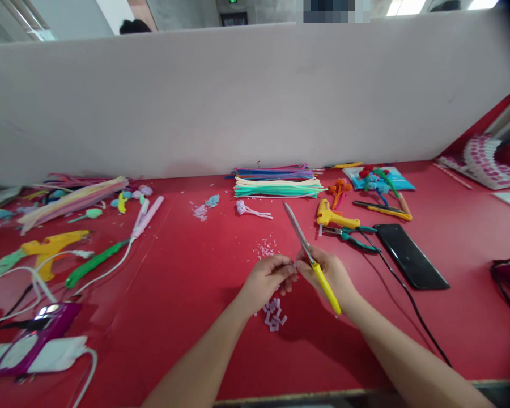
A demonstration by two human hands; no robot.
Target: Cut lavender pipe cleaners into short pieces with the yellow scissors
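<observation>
My right hand (332,273) grips yellow-handled scissors (309,255); their closed blades point up and away to the left. My left hand (267,278) pinches a small pale piece at its fingertips, right beside the right hand's fingers. Both hands hover over the red table (187,294). Under them lies a small heap of short lilac pipe-cleaner bits (274,314). More tiny trimmings (265,249) are scattered just beyond the hands. A white-and-lilac twisted piece (252,211) lies farther back.
A stack of coloured pipe cleaners (277,181) lies by the grey partition. Right of the hands are a yellow glue gun (334,217), teal pliers (353,235), a black phone (408,255) and a cable. At left: another glue gun (51,247), a green tool (94,262), chargers.
</observation>
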